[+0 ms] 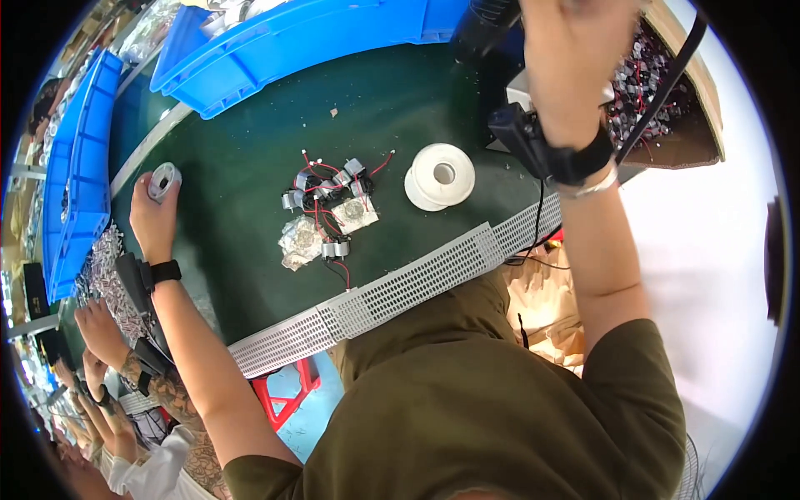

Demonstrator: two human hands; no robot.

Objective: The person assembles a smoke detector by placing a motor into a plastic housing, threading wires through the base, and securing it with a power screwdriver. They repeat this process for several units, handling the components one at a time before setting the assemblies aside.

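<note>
My left hand (150,218) reaches far left over the dark green table (250,167) and grips a small grey tape roll (163,179). My right hand (567,58) is raised at the top right, above a cardboard box of small red-wired parts (658,83); its fingers run out of the picture, so what it holds is hidden. A black band with a black device (533,146) and a cable sits on that wrist. Between the hands lies a cluster of small motors with red and black wires (329,204), and a white tape spool (440,175) lies flat to its right.
Blue plastic crates stand at the back (283,42) and far left (79,167). A perforated white strip (392,287) runs along the table's near edge. Another person's tattooed arm (158,383) and hands work at the lower left beside a heap of small metal parts (104,258).
</note>
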